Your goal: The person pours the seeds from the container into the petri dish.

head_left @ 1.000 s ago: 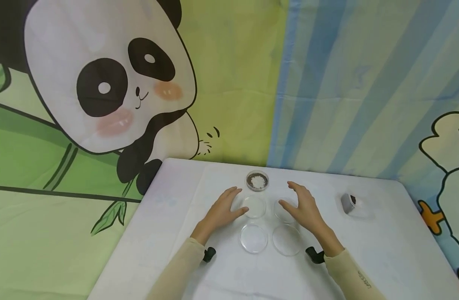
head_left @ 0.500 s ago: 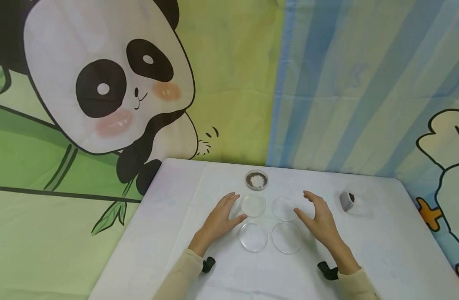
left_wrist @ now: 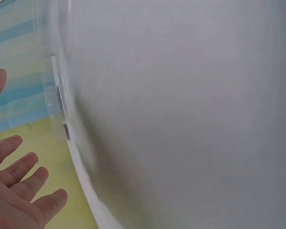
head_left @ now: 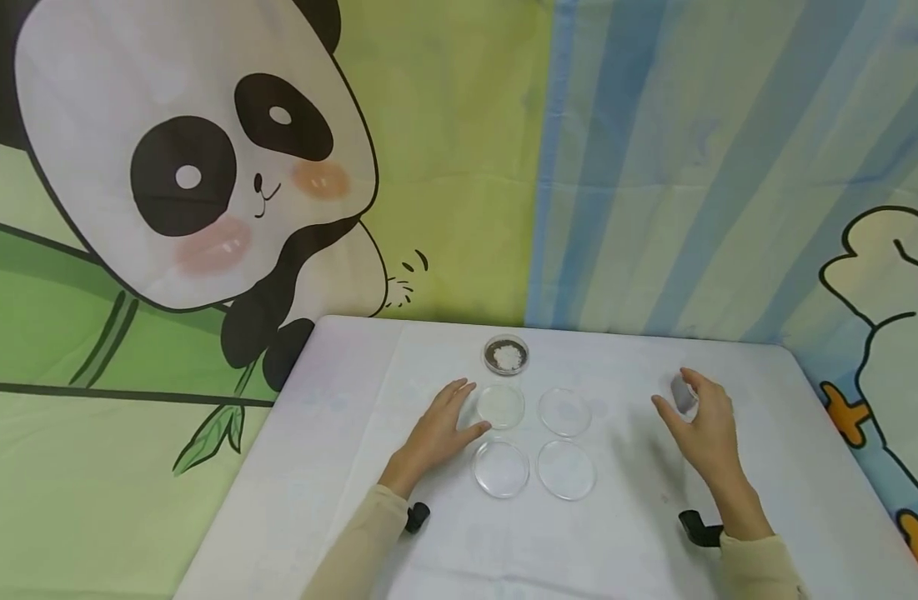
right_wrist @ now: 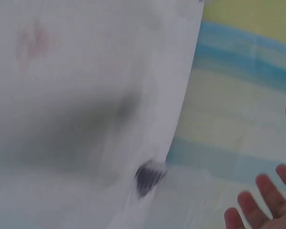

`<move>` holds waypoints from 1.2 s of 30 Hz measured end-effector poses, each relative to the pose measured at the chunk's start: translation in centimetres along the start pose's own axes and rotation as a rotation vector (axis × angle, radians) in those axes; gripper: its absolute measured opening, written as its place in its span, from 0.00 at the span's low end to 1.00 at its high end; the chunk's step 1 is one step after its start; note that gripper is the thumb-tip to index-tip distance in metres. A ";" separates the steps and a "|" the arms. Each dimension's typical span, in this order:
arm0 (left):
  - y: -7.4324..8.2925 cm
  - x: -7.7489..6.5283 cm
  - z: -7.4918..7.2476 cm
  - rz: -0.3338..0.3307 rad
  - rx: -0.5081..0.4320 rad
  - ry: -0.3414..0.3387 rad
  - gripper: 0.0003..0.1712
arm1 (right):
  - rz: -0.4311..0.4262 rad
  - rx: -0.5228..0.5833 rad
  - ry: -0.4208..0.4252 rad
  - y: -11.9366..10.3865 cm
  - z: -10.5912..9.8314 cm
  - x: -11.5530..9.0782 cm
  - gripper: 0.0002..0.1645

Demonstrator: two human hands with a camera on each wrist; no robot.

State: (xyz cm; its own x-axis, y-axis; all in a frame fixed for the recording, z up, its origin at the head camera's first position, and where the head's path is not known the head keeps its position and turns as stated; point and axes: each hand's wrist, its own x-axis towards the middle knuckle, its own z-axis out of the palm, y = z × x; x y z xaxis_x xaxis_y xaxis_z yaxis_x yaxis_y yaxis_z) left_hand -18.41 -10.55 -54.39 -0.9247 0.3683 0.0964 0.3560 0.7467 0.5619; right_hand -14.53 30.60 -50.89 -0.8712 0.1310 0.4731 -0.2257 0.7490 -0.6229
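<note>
My right hand [head_left: 702,429] is over the right side of the table, thumb and fingers spread apart and nothing held. Beyond its thumb and index finger, partly hidden by them, stands a small greyish container [head_left: 682,393]. In the right wrist view that container [right_wrist: 148,180] looks dark and blurred, away from the fingers. My left hand [head_left: 436,429] is beside several clear round dishes, its thumb close to the rim of the back left dish [head_left: 501,407]. Its fingers are extended and hold nothing. A back right dish [head_left: 565,412], a front left dish [head_left: 501,469] and a front right dish [head_left: 567,470] complete the group.
Behind the clear dishes, a round dish [head_left: 506,355] holds dark material with a white heap on top. The white table [head_left: 338,400] ends at a cloth backdrop [head_left: 459,167] printed with a panda. A black camera mount [head_left: 700,528] sticks out from the right wrist.
My right hand has moved from above the back right dish across to the small container at the right, fingers still spread. The left hand has stayed about where it was.
</note>
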 end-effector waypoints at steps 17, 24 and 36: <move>-0.9 2.2 0.5 -0.096 0.171 -0.161 0.52 | 0.591 -0.146 -0.092 6.8 -2.5 1.1 0.72; -0.9 2.4 0.6 -0.149 0.224 -0.221 0.51 | 0.633 -0.074 -0.151 7.4 -2.0 1.2 0.73; -1.1 2.4 0.8 -0.177 0.228 -0.249 0.48 | 0.637 -0.020 -0.155 7.0 -1.0 1.8 0.69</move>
State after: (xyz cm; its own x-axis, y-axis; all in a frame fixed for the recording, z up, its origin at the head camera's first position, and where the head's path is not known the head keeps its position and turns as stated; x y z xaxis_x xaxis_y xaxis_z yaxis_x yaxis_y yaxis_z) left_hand -20.87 -10.01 -55.44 -0.9234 0.3249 -0.2043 0.2405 0.9047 0.3516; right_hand -17.22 36.76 -53.81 -0.8847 0.4590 -0.0813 0.3626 0.5680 -0.7389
